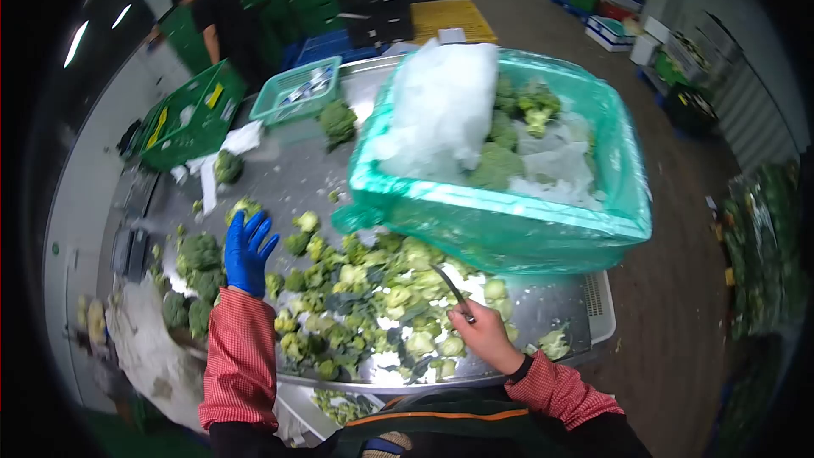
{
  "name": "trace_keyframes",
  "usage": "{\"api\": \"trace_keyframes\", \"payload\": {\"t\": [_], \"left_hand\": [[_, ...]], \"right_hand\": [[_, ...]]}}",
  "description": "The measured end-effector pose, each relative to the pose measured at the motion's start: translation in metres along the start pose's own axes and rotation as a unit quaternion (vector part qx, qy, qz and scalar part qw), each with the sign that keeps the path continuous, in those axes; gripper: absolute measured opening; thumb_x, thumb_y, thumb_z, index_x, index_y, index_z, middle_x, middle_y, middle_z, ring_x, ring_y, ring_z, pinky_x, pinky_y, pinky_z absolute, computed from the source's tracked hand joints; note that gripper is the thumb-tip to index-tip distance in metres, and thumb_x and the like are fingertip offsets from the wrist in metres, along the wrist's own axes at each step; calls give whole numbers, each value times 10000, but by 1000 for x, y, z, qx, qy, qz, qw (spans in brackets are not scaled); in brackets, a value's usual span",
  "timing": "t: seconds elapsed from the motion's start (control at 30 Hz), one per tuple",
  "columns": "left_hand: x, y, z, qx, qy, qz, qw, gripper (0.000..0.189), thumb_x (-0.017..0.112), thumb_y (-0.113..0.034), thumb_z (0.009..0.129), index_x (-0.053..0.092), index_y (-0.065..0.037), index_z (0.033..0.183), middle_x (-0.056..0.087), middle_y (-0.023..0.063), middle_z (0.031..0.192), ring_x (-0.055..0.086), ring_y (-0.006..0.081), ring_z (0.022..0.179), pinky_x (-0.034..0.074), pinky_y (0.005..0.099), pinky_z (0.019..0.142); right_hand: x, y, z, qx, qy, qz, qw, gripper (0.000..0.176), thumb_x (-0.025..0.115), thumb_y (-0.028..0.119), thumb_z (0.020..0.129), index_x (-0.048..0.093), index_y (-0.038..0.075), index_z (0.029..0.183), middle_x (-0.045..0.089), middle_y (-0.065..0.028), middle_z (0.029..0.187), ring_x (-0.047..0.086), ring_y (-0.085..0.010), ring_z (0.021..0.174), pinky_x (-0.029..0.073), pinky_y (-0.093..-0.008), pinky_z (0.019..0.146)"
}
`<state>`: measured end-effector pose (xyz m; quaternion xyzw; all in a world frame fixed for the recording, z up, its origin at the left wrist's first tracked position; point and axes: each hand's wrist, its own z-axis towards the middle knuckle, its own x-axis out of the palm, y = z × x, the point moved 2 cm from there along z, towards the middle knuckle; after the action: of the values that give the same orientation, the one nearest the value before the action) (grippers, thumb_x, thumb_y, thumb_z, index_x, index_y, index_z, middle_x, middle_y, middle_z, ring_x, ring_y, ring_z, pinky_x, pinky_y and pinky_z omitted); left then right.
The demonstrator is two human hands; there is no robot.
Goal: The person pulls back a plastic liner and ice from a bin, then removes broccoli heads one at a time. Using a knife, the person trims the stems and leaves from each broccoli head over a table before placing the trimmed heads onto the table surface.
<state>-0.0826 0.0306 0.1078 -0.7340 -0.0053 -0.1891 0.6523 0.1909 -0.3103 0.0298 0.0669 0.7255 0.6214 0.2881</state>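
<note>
Littered, seemingly metal table [284, 171]; dim room [678, 288].

Partial views and occlusions. The handle of the curved knife [450, 286] is hidden within the right hand [483, 337]. The white mass [445, 106] obscures part of the broccoli [496, 166] inside the lined bin [500, 233], which in turn conceals the far right of the counter [288, 174]. Contents of the mint basket [294, 76] are too blurred to identify. Behind the green crate [188, 119], the other person's [227, 21] lower body is hidden. The wearer's torso [441, 424] is cut off by the lower edge.
</note>
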Motion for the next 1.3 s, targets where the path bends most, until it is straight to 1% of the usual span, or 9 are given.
{"api": "trace_keyframes", "payload": {"t": [0.17,0.23,0.47,0.6,0.67,0.73,0.97,1.1,1.3], "left_hand": [[269,-19,-34,70,380,138,912,467,595,-204,935,471,-7,1340,625,138,1198,610,246,1104,480,368,960],[356,8,-29,106,472,219,847,517,659,-201,896,473,-14,1341,621,141,1204,607,225,1093,473,339,954],[578,139,72,418,416,576,566,794,762,-244,718,397,-142,1416,484,155,1341,488,350,1222,413,412,1026],[637,173,103,359,359,753,418,926,810,-278,616,374,-189,1428,400,184,1393,458,397,1244,411,443,1048],[654,225,173,232,329,761,509,909,820,-301,600,415,-196,1407,410,200,1368,491,398,1211,443,451,1015],[654,178,123,254,377,790,411,789,825,-335,590,537,-201,1313,452,210,1299,557,394,1114,497,455,943],[601,115,46,388,357,707,471,517,796,-321,633,634,-157,1096,534,228,1128,574,429,1007,515,460,863],[536,98,62,-72,274,301,911,539,798,-405,705,592,-156,1136,564,130,1050,610,286,935,523,454,817],[435,8,-52,-203,369,-112,900,641,632,-441,859,427,-139,1387,563,113,1281,581,244,1128,485,414,915]], "right_hand": [[-51,-3,-9,-28,-71,8,997,200,663,174,880,609,-19,885,646,-119,726,623,-154,648,479,-299,600],[-73,-9,-13,-30,-112,20,993,211,650,231,886,617,23,878,626,-146,677,627,-305,587,484,-360,562],[-155,-55,-34,-21,-183,-36,982,176,663,187,860,614,22,822,642,-152,703,643,-327,635,497,-382,578],[-186,-88,-47,28,-222,-34,974,154,670,151,849,614,12,816,639,-141,700,651,-277,634,499,-348,598],[-196,-99,-52,75,-240,9,968,151,671,147,848,615,13,806,636,-140,691,650,-277,632,495,-350,595],[-202,-107,-54,70,-264,-1,962,150,668,148,849,616,13,807,638,-139,691,653,-286,639,496,-354,597],[-206,-97,-49,32,-229,-51,972,193,652,204,867,604,24,817,647,-171,724,641,-366,660,486,-415,562],[-198,-69,-50,11,-222,-37,974,161,659,170,857,618,17,827,652,-161,716,650,-321,637,491,-382,568],[-166,-74,-38,-67,-255,64,962,249,651,181,900,570,27,1079,560,-11,748,521,-92,588,432,-240,532]]}}
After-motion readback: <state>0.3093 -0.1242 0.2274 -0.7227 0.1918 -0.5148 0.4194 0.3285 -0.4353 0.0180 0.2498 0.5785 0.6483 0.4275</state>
